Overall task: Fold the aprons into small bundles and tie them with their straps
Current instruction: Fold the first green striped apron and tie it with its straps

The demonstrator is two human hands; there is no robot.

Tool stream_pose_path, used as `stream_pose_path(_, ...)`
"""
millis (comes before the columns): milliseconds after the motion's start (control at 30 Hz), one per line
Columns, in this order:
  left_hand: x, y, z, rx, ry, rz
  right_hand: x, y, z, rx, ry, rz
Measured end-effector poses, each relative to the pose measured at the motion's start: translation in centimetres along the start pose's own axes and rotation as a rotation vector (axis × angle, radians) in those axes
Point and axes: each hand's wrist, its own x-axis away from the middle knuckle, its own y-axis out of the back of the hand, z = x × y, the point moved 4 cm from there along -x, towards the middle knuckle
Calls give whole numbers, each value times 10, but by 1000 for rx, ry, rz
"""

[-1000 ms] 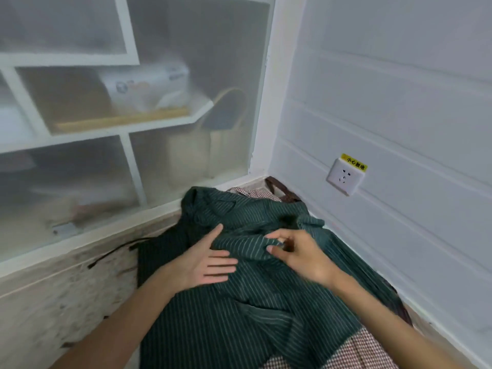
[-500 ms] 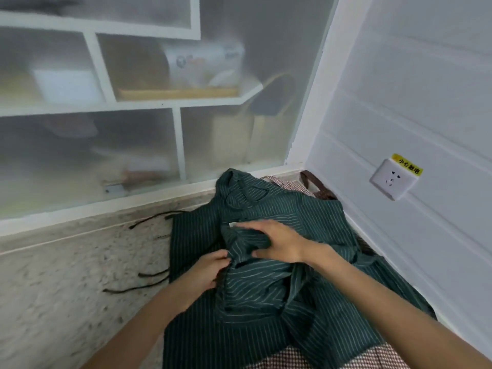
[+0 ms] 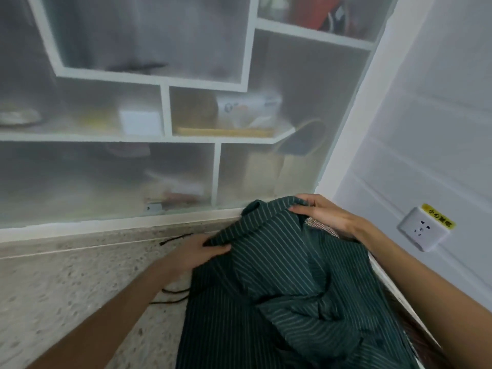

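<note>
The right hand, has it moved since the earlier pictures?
Yes. The right hand went from the apron's middle to its far edge, toward the window ledge.

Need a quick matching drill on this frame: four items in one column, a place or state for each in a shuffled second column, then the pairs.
Column 1
1. left hand
2. right hand
3. wall socket
4. dark strap

Column 2
A. lies loose on the speckled counter, left of the cloth
B. grips the far top edge of the green striped apron
C. fixed on the white wall, with a yellow label
D. holds the apron's left edge

Pairs: 1-D, 2-B, 3-C, 4-A
</note>
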Motion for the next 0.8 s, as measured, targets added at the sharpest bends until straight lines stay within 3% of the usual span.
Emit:
stream_pose_path(67, -1, 4, -22, 331, 44, -41, 17, 15, 3, 35, 18, -68)
stream_pose_path(167, 2, 6, -61, 379, 34, -49, 43, 29, 14, 217, 10, -77)
stream_pose_path(333, 44, 22, -130, 86, -160, 69, 96, 55, 46, 438, -64, -265)
stream_pose_path(433, 79, 40, -155, -220, -263, 112, 141, 49, 80, 307, -11, -400)
stream_pose_path(567, 124, 70, -165, -490, -392, -19, 202, 15, 128, 173, 109, -536)
stream_pose_path(633, 147, 79, -168, -454, -469, -63, 219, 2, 149, 163, 168, -627)
stream_pose_path(800, 227, 116, -157, -63, -500, -135, 255, -54, 216, 128, 310, -826)
